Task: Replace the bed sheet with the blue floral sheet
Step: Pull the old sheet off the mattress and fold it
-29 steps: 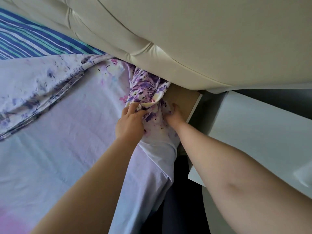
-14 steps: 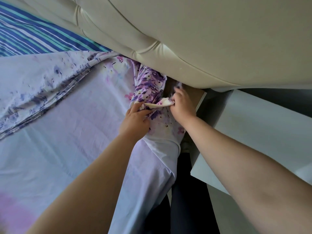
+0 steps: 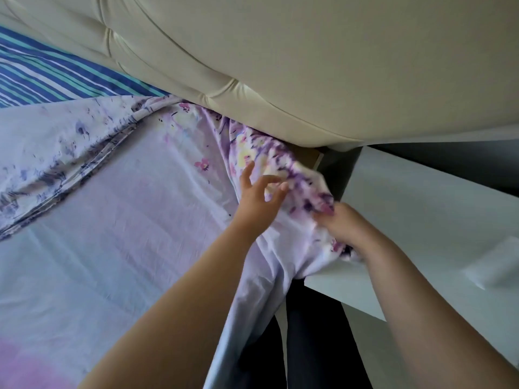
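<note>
Gripping bunched corner of pale lilac floral cotton sheet (image 3: 134, 220), your right hand (image 3: 344, 226) curled round fabric at bed corner, just beside white bedside table (image 3: 421, 214). Your left hand (image 3: 257, 197) hovered spread over same bunch, fingers (image 3: 273, 179) loose, pinching nothing. Sheet lay across mattress, edge hanging down bedside. Cream tufted padded headboard (image 3: 309, 66) leaned above; blue-striped fabric (image 3: 42, 77) beyond; folded floral cloth (image 3: 56, 153) lay at left.
</note>
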Tool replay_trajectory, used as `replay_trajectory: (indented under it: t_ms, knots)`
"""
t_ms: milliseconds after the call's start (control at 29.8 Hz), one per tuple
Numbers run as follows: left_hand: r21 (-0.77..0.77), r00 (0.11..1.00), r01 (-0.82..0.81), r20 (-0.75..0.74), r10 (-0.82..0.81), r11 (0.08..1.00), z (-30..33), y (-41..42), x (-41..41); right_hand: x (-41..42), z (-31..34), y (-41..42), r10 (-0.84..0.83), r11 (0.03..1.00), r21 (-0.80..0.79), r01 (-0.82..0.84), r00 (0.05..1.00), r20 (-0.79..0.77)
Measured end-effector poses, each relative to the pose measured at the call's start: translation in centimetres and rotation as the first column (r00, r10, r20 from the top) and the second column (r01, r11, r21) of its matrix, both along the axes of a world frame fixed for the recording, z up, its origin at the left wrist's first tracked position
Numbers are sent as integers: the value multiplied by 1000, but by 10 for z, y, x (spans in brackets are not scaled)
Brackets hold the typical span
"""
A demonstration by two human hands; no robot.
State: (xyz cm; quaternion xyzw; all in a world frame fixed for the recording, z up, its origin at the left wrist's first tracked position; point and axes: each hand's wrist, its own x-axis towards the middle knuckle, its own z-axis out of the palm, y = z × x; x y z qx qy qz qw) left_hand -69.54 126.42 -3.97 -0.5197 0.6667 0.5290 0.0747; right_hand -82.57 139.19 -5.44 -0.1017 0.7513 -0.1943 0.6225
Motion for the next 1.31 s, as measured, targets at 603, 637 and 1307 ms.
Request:
replay_trajectory:
  t_ms: [603,637,1307]
  knots:
    - [616,780,-541,113,616,572,36,-22,16,86,59,-37,369,678,-451,-580,800,-473]
    - [517,769,-587,116,628,623,32,-20,18,88,55,-37,310,732,-458,-505,845,-435]
    - [-453,643,-563,284,711,691,43,-9,213,86,-56,-66,459,880,164,-446,709,-535]
